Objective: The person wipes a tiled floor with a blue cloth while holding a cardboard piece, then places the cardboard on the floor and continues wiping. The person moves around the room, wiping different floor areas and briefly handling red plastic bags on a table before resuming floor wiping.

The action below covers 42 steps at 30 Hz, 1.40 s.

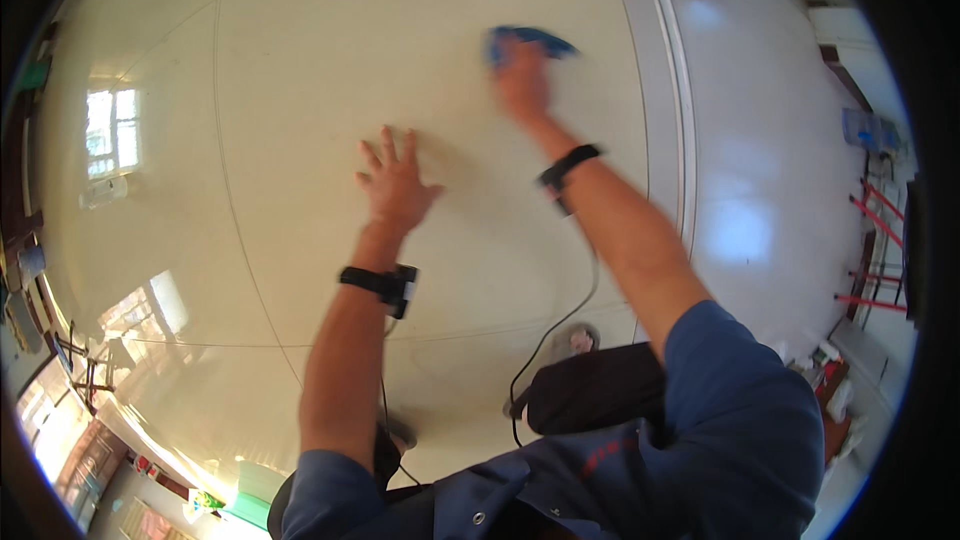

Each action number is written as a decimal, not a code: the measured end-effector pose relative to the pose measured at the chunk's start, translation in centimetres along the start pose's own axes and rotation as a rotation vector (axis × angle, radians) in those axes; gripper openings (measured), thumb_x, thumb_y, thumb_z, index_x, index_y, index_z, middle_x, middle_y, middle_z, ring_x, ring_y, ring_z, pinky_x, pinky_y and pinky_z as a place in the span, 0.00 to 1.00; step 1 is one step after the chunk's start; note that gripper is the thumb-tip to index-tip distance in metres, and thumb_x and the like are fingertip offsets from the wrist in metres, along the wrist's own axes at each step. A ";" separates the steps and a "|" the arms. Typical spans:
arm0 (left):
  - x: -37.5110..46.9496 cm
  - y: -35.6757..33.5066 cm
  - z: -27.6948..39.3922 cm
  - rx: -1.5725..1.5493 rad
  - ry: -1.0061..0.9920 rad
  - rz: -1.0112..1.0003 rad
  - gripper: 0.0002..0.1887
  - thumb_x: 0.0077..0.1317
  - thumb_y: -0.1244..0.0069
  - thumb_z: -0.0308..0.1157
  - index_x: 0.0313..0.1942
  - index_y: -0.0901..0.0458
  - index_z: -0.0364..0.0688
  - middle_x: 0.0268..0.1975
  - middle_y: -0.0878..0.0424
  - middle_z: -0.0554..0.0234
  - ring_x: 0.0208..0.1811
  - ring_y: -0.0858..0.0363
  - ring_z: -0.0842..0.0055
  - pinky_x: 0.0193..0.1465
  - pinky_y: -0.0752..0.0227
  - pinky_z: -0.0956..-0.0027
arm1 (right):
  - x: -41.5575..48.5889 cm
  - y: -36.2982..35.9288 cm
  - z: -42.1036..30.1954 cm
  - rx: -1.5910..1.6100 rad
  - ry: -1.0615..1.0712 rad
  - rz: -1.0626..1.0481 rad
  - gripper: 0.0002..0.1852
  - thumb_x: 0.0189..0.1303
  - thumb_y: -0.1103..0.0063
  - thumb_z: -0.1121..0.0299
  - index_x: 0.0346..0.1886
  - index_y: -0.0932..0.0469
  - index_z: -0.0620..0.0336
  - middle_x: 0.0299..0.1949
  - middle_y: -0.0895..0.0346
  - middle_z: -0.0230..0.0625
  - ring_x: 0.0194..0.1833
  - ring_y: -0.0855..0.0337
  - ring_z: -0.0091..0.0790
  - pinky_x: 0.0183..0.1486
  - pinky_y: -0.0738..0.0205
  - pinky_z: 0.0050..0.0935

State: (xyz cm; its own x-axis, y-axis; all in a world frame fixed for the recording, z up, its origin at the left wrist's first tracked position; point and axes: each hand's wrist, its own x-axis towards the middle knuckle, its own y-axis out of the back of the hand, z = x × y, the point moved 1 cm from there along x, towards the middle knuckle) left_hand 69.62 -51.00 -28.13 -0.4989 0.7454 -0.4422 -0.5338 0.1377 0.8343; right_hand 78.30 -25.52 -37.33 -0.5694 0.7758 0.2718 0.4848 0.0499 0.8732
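Below me lies a glossy cream tile floor (322,75) with thin dark joints. My right hand (525,86), blurred, presses a blue cloth (551,43) against the tile at the upper middle. The fingers are partly hidden in the cloth's folds. Lower and to the left, my left hand (401,191) is spread palm down on the bare floor and holds nothing. A black band (574,165) circles the right wrist. On the left wrist is another black strap (367,281) with a small box. A dark cable (551,330) runs down from the right arm towards my body.
A pale metal track (671,75) crosses the floor at right, with more shiny floor beyond. Red metal legs (881,217) and a clear blue container (868,129) stand at the far right. A folding stool (94,375) is at far left. My shoe (577,341) rests behind the hands.
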 end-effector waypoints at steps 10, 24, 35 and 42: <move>-7.7 11.9 -26.1 -0.090 -0.032 -0.091 0.28 0.67 0.39 0.35 0.66 0.23 0.36 0.63 0.19 0.39 0.68 0.22 0.50 0.71 0.29 0.54 | -2.8 10.1 -6.0 0.956 -0.157 -0.192 0.18 0.55 0.34 0.61 0.44 0.12 0.62 0.37 0.10 0.43 0.39 0.12 0.37 0.47 0.19 0.38; -8.9 6.1 -30.2 -0.015 0.018 -0.238 0.66 0.49 0.24 0.48 0.82 0.52 0.48 0.84 0.65 0.36 0.85 0.65 0.42 0.82 0.51 0.44 | -15.3 -0.9 -25.4 0.834 -0.453 -0.256 0.19 0.51 0.30 0.64 0.49 0.13 0.56 0.46 0.14 0.48 0.51 0.15 0.51 0.55 0.21 0.45; -9.5 3.5 -28.6 0.188 0.163 -0.169 0.79 0.45 0.22 0.54 0.82 0.74 0.54 0.84 0.79 0.43 0.85 0.81 0.44 0.69 0.52 0.15 | -23.3 11.8 -4.8 0.027 -0.794 0.127 0.18 0.53 0.35 0.73 0.50 0.19 0.56 0.48 0.21 0.46 0.54 0.22 0.54 0.55 0.25 0.49; -9.7 4.3 -27.8 0.207 0.204 -0.237 0.78 0.47 0.23 0.53 0.82 0.75 0.54 0.84 0.81 0.44 0.85 0.83 0.46 0.71 0.55 0.16 | -23.8 4.6 -19.1 0.635 -0.480 -0.095 0.20 0.46 0.29 0.64 0.45 0.12 0.55 0.46 0.15 0.46 0.51 0.15 0.52 0.57 0.21 0.44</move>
State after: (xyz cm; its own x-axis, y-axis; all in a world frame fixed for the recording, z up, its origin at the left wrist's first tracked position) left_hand 53.17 -75.81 -29.45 -0.5150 0.5348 -0.6699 -0.5118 0.4350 0.7408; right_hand 81.41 -55.73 -32.09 -0.3497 0.9289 -0.1220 0.8159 0.3660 0.4476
